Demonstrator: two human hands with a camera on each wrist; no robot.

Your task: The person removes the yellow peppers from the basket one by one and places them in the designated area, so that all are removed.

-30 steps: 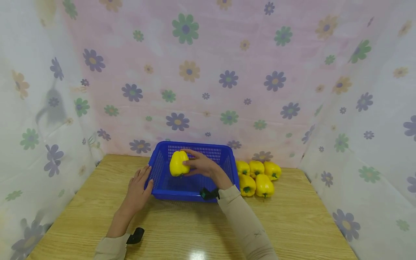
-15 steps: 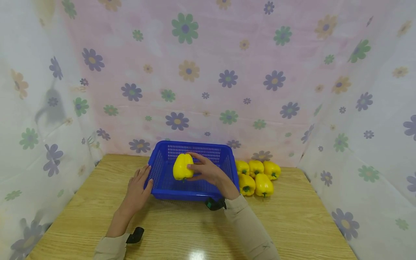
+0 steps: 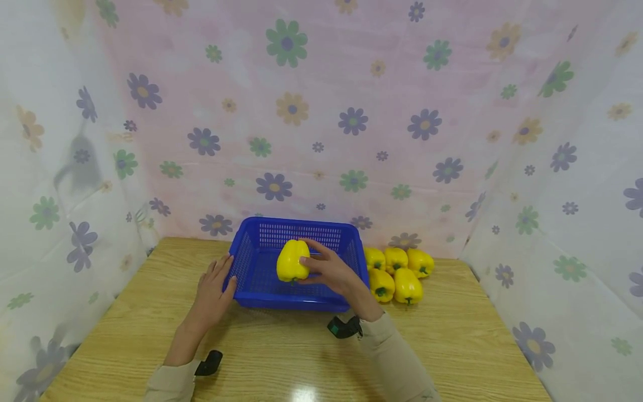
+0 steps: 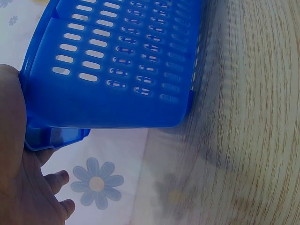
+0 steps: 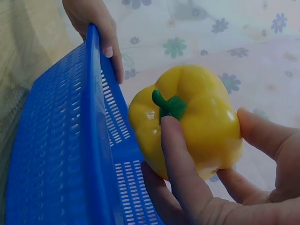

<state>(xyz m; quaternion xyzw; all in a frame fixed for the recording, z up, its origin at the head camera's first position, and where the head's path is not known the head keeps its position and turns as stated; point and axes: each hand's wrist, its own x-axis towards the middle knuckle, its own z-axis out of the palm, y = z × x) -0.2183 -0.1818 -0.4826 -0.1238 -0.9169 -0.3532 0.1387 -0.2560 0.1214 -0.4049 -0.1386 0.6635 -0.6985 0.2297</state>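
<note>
My right hand (image 3: 335, 274) grips a yellow bell pepper (image 3: 291, 261) by its side, over the inside of a blue plastic basket (image 3: 293, 304). In the right wrist view the pepper's green stem (image 5: 172, 107) faces the camera, with fingertips around the pepper and one beside the stem. My left hand (image 3: 212, 298) rests on the basket's left rim, its fingers loosely extended. The left wrist view shows the slotted basket wall (image 4: 108, 101) next to that hand, with several fingers (image 4: 57, 182) reaching past the corner.
Several yellow bell peppers (image 3: 408, 286) lie close together on the wooden table (image 3: 452, 335), right against the basket's right side. Behind the table hangs a flowered cloth (image 3: 321, 84), and similar cloth covers both sides.
My right hand has moved right and slightly toward me with the bell pepper, still over the basket. The left hand and the other peppers have stayed in place.
</note>
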